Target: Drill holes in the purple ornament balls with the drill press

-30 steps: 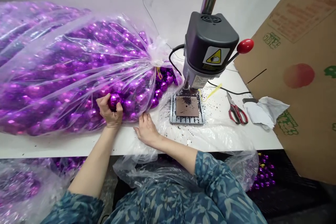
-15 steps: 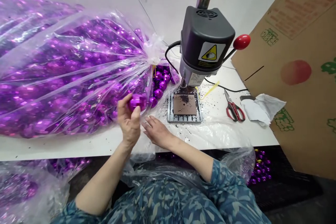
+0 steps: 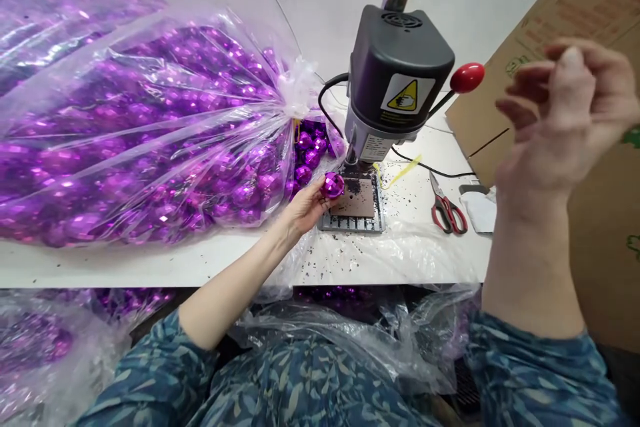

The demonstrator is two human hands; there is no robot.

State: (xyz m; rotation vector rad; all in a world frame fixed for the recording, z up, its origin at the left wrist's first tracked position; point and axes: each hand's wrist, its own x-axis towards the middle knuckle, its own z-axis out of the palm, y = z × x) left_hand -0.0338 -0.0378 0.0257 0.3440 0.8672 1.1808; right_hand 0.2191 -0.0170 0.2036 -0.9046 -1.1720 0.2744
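Observation:
My left hand pinches a purple faceted ball at the left side of the drill press base, over the edge of a brown board strewn with dark shavings. Above stands the grey drill press, its lever ending in a red knob. My right hand is raised in the air right of that knob, apart from it and a little blurred. Its fingers are loosely bent and spread, with nothing seen in them.
A big tied clear bag of purple balls fills the table's left. Loose purple balls lie beside its knot. Red-handled scissors, white paper and a yellow strip lie right of the press. A cardboard box borders the right.
My left hand has moved right with a purple ball to the press base. The right hand has risen from the table's front edge, up and right past the red knob.

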